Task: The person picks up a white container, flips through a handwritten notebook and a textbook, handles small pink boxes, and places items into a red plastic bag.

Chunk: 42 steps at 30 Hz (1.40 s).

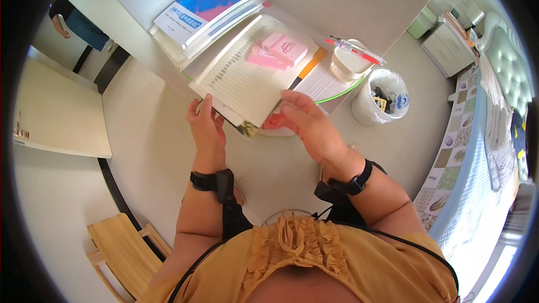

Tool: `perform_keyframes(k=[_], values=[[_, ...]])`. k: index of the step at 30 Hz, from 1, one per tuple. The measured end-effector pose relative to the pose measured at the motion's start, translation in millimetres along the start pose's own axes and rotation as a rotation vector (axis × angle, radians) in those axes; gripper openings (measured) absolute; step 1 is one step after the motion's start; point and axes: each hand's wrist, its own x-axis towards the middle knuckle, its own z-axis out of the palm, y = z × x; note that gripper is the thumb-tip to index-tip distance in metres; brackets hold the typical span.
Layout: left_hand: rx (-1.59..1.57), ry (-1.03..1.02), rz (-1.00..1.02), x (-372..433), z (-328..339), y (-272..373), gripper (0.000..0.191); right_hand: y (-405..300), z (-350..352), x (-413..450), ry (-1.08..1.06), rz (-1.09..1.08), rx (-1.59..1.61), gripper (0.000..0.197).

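A lined paper pad or notebook (240,88) lies slanted on a small table and juts past its near edge. My left hand (207,124) holds its near left corner, thumb on top and fingers below. At its near right corner is my right hand (307,124), slightly blurred, with fingers curled; whether it touches the paper I cannot tell. A red thing (273,121) shows beside its fingertips. On the sheet rest a pink box (286,48) and a flat pink item (265,59).
Stacked books (206,8) stand at the table's back left. Pens (358,50) lie across a white container (351,63) at the right. Beyond it is a lined waste bin (381,101). A wooden stool (122,252) is at lower left, a bed (463,168) at right. Another person (80,25) stands at upper left.
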Motion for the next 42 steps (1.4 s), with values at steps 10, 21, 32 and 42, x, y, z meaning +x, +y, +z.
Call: perform_keyframes(k=[10,21,32,42], values=[[-0.056,-0.451,-0.269,8.8,-24.4,14.8,0.038,9.8,27.4,-0.6,-0.255,-0.041,-0.523,0.024],[-0.176,-0.513,-0.516,0.2,-41.3,30.2,0.050,-14.9,16.4,43.1,0.313,-0.887,-1.211,0.046],[-0.209,-0.542,-0.519,0.7,-45.0,25.6,0.053,6.9,11.8,71.0,0.215,-0.693,-1.345,0.060],[-0.032,-0.503,-0.282,-12.3,-33.7,27.1,0.049,-1.0,31.6,72.5,0.238,-0.593,-1.344,0.053]])
